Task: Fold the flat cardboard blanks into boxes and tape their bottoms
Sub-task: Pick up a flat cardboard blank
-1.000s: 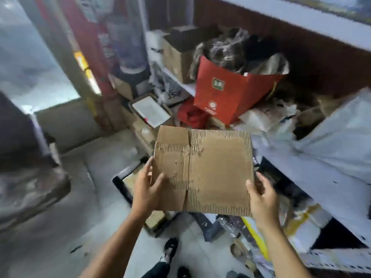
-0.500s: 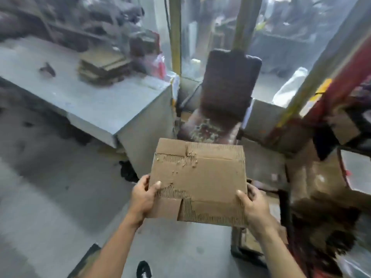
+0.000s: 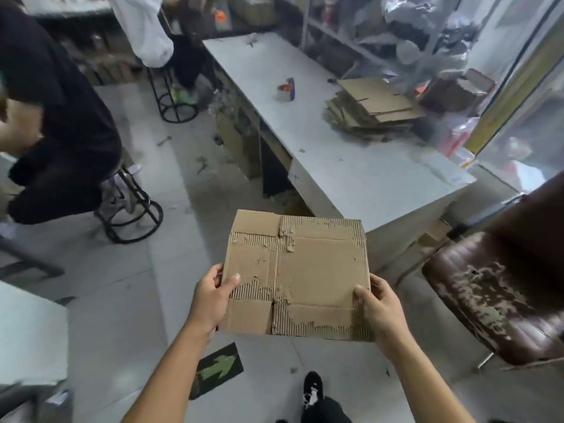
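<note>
1. The worn, flat brown cardboard blank [image 3: 297,274] is held in mid-air above the floor, near the grey tabletop [image 3: 351,166].
2. The left hand [image 3: 212,297] and right hand [image 3: 378,303] each pinch a side edge.
3. It looks light and stiff, but its peeled facing may tear; best gripped at the edges, clear of the creases.

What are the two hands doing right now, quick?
Left hand: holding the flat cardboard blank by its left edge, thumb on top.
Right hand: holding the same blank by its right edge, thumb on top.
</note>
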